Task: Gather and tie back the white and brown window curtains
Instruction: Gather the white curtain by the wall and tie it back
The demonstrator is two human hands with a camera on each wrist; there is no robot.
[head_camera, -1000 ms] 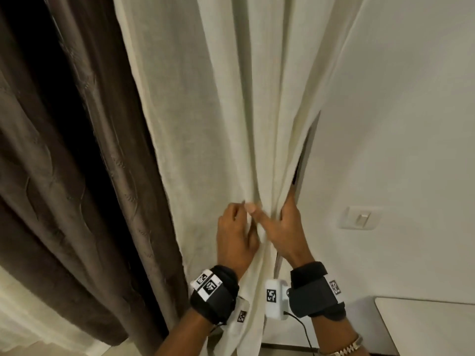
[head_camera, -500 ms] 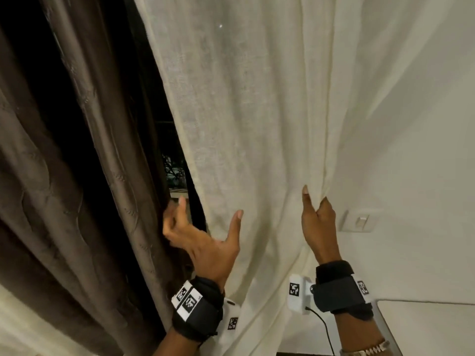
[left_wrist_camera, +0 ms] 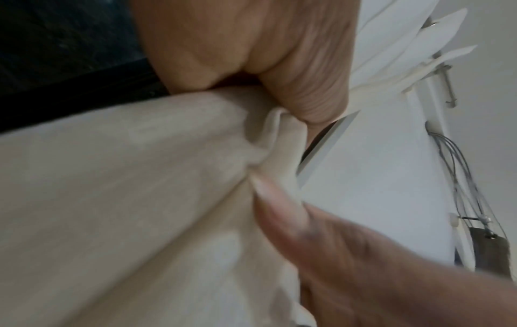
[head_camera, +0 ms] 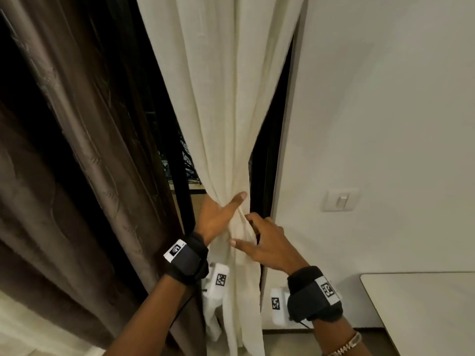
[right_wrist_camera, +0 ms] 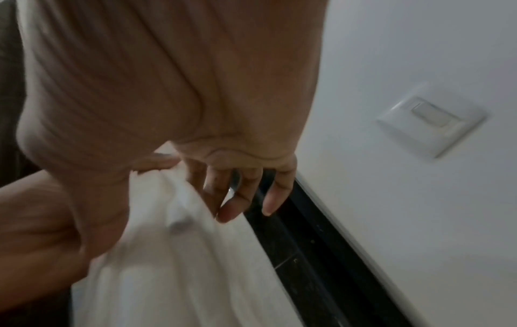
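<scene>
The wall [head_camera: 385, 111] fills our right side, the brown curtain [head_camera: 84, 150] hangs loose on the far left, and the white curtain [head_camera: 226, 86] drops between them, pinched into a waist right by the dark window frame [head_camera: 267, 155]. There's a desk [head_camera: 424, 304] corner lower right and a light switch [head_camera: 340, 200] on the wall, both well clear of us.

Our left hand [head_camera: 218, 214] has the white bundle, grip wrapped around it with the thumb across the front. Right hand [head_camera: 267, 242] is at the same spot from the wall side, thumb on the cloth, fingers spread and loosely curled, so that grip's wide and not really holding anything.

We'd guess we're still gathering, nothing tied yet, and no tie-back visible anywhere. To do this bit well: keep the left grip snug so pleats don't slip, sweep the right-edge folds in with the right hand, then pull the brown curtain over before tying.
</scene>
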